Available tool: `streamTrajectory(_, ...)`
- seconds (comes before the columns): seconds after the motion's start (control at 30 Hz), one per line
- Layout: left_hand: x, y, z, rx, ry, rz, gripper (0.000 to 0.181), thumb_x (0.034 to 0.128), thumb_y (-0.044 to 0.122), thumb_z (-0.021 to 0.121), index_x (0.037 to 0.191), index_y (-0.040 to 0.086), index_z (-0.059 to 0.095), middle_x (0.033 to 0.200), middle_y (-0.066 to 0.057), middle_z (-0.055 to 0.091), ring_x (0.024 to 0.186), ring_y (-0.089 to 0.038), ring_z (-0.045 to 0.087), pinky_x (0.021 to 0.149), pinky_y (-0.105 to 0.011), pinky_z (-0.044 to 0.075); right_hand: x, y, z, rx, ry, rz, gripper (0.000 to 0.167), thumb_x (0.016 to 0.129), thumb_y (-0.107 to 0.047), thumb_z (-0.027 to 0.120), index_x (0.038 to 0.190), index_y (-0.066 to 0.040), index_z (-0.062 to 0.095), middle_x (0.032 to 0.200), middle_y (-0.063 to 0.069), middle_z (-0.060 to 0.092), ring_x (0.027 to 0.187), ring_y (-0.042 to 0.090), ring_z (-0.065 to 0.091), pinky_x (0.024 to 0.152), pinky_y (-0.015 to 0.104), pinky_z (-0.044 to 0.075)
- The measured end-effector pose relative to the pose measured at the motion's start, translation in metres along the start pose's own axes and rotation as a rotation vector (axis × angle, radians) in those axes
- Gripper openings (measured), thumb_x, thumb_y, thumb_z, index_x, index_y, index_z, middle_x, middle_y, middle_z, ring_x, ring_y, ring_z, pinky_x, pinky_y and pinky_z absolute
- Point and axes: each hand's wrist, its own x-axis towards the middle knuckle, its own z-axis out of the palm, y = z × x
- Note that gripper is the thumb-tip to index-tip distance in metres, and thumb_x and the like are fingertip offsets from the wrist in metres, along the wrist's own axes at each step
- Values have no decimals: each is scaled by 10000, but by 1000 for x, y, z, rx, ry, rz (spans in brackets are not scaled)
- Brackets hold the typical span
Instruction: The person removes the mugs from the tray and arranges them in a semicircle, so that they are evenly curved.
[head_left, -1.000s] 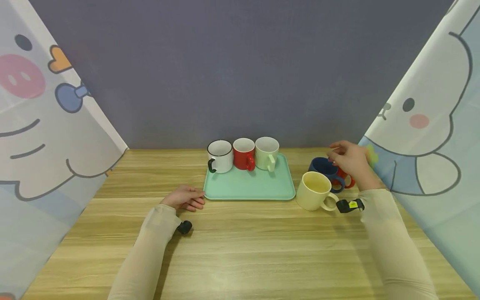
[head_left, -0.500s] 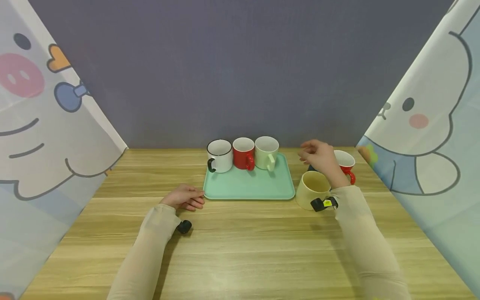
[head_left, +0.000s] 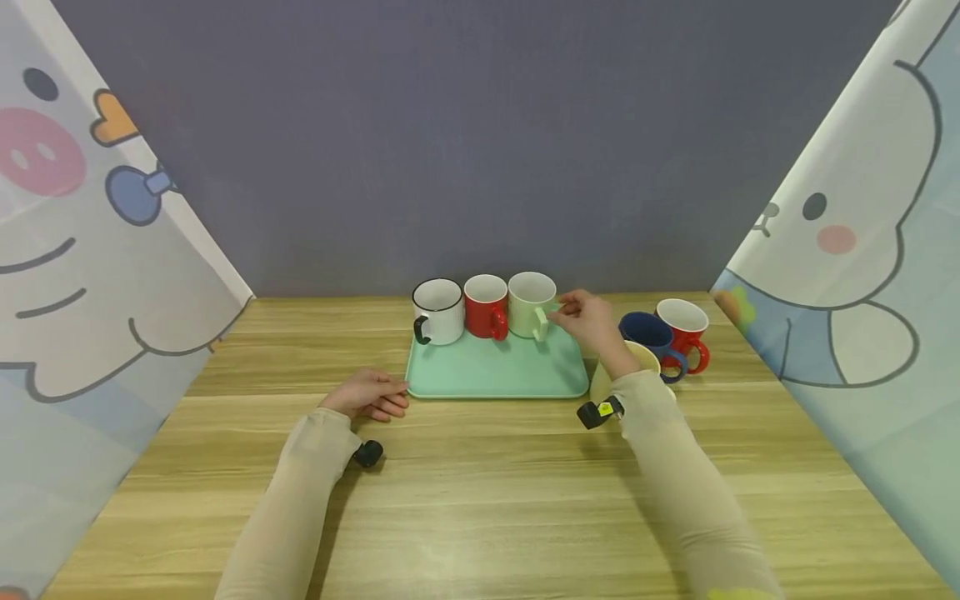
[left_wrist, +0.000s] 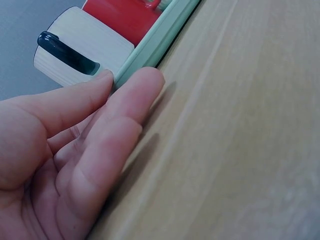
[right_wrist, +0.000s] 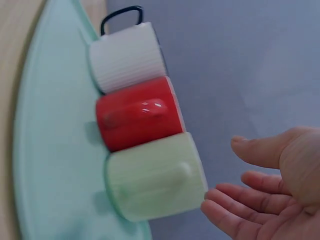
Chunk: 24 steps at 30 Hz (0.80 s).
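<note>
A mint-green tray (head_left: 495, 375) lies on the table with a white black-rimmed mug (head_left: 440, 315), a red mug (head_left: 482, 312) and a pale green mug (head_left: 528, 312) upright along its back. My left hand (head_left: 367, 394) is at the tray's front left corner; in the left wrist view its thumb and forefinger (left_wrist: 135, 92) pinch the rim. My right hand (head_left: 592, 323) is beside the pale green mug, fingers loosely extended and holding nothing. In the right wrist view the fingertips (right_wrist: 212, 207) come close to that mug's rim; contact is unclear.
Right of the tray stand a yellow mug (head_left: 603, 385), partly hidden by my right wrist, a blue mug (head_left: 648, 333) and another red mug (head_left: 686, 337). A grey wall (head_left: 480, 150) rises behind the table (head_left: 465, 500), with printed cloth panels on both sides.
My right hand has moved left, from over the red mug at the right, past the blue mug, to the pale green mug. My left hand and the mugs stay put.
</note>
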Motion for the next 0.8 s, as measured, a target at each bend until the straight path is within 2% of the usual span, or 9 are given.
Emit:
streamTrajectory(0.13,-1,1,0,-1,0,1,324,1032,191,568,1156,-104,617,835,-31,715,730,-126,705,645,-283,584,3,2,18,31,-15,26,474,948,-154,682,1290,136,526,1170,291,623,1098,407,612,933,469,510)
streamTrajectory(0.27,-2,2,1,8,0,0,313,1036,190,560,1138,-99,624,832,-29,714,730,-123,703,649,-282,584,4,4,33,57,-11,19,499,949,-130,669,1314,154,480,1185,318,592,1111,423,593,958,481,490)
streamTrajectory(0.43,-3,2,2,16,6,6,323,1037,191,559,1161,-101,616,834,-24,712,732,-121,703,652,-283,584,4,11,48,154,91,16,499,934,-73,671,1313,169,453,1133,322,567,1066,443,587,938,495,490)
streamTrajectory(0.53,-3,2,2,18,6,9,316,1036,189,561,1152,-98,622,832,-24,713,731,-121,703,651,-284,584,5,17,57,250,157,53,497,941,-65,669,1329,152,445,1104,297,572,1048,430,596,924,469,500)
streamTrajectory(0.67,-3,1,2,19,5,10,310,1037,189,559,1145,-93,628,832,-26,714,732,-122,704,654,-287,585,5,22,67,365,237,121,416,942,-77,673,1266,127,511,1045,256,605,984,372,613,820,296,514)
streamTrajectory(0.8,-3,1,2,18,6,6,321,1037,193,560,1160,-96,624,834,-27,714,731,-120,704,656,-288,586,8,26,72,396,267,154,330,935,-98,688,1155,132,599,1014,254,644,944,324,614,703,174,452)
